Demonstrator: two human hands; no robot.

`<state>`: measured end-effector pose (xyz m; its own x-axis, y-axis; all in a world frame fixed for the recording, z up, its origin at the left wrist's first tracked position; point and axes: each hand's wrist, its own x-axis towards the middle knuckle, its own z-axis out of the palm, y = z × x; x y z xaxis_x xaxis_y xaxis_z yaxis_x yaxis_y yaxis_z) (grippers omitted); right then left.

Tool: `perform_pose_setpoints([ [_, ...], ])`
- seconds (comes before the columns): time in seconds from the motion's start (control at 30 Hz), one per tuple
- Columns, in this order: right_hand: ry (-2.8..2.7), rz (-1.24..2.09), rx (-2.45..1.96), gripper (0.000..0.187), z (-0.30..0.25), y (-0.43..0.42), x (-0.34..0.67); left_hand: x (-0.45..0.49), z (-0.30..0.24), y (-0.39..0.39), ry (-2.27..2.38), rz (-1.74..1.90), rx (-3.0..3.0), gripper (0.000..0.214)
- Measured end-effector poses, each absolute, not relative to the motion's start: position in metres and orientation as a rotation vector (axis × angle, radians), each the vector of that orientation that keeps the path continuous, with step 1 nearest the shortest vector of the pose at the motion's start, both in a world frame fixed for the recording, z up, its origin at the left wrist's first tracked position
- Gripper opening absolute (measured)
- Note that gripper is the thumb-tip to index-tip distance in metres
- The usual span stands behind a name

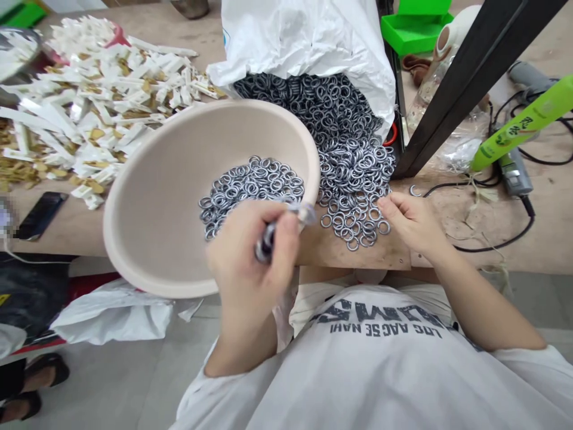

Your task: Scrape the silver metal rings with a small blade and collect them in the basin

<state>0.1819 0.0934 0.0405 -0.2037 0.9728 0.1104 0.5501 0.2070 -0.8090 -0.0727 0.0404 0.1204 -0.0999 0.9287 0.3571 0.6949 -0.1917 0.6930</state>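
My left hand (255, 257) is closed over the near right rim of a large beige bowl (152, 197). Dark metal rings (265, 242) show in its curled fingers, and motion blurs the thumb and fingertips. Inside the bowl lies a heap of grey metal rings (250, 182). More rings (353, 173) spill from a white sack (308, 42) onto the table right of the bowl. My right hand (414, 221) has its thumb and fingers pinched together at the right edge of this spill; what they hold, if anything, is hidden.
White and tan strips (102, 113) are piled on the left of the table (367, 254), with a dark phone (42, 215) in front. A black metal post (465, 89) slants up at right. Beyond it are a green packet (523, 122), a corded tool (514, 170) and a green box (416, 33).
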Motion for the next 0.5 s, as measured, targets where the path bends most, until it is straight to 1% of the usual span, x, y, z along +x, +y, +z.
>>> perform_pose_setpoints([
  [0.03,-1.861,0.847,-1.422,0.053,0.040,0.093,0.179,-0.080,0.125,0.045,1.972,1.131,2.044,0.024],
  [0.1,-1.892,0.837,-1.434,0.054,0.040,0.093,0.174,-0.090,0.126,0.054,2.167,0.843,2.218,0.033],
  [0.17,-1.910,0.822,-1.444,0.055,0.040,0.093,0.170,-0.093,0.122,0.061,2.196,0.587,2.273,0.038],
  [0.2,-1.914,0.815,-1.449,0.055,0.039,0.093,0.169,-0.093,0.120,0.063,2.191,0.527,2.287,0.040],
  [0.3,-1.925,0.799,-1.460,0.054,0.036,0.093,0.168,-0.094,0.118,0.065,2.217,0.497,2.269,0.042],
  [0.4,-1.960,0.756,-1.479,0.051,0.037,0.095,0.170,-0.101,0.120,0.063,2.298,0.553,2.180,0.033],
  [0.5,-2.070,0.635,-1.516,0.044,0.041,0.103,0.165,-0.111,0.122,0.063,2.363,0.562,2.142,0.044],
])
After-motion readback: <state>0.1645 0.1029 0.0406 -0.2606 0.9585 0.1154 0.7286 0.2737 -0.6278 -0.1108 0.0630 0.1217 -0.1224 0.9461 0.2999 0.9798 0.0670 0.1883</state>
